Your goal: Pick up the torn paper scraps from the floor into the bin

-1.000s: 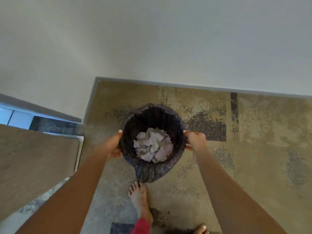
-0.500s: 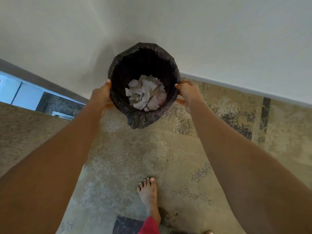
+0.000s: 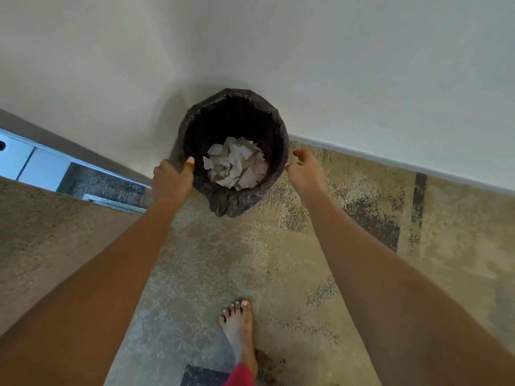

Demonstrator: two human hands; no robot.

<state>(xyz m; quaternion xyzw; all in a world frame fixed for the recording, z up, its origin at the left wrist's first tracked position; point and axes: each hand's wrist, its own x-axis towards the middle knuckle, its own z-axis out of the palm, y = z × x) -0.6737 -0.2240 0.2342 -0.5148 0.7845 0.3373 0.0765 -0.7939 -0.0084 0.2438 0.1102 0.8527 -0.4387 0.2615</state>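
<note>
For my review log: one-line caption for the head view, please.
At the wall, left hand grips the rim of the bin holding paper scraps; right hand open beside it.

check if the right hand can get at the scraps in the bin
Probably yes: the right hand is just beside the bin, whose mouth is open, and nothing covers the scraps, though they lie low inside.

Both arms bare, extended forward and down, elbows near straight. Left hand [image 3: 172, 181]: thumb hooked over rim of bin [image 3: 274, 122], palm against its outer wall. Right hand [image 3: 305, 171]: fingers [image 3: 299, 154] loosely spread, just beside the rim; contact unclear.
</note>
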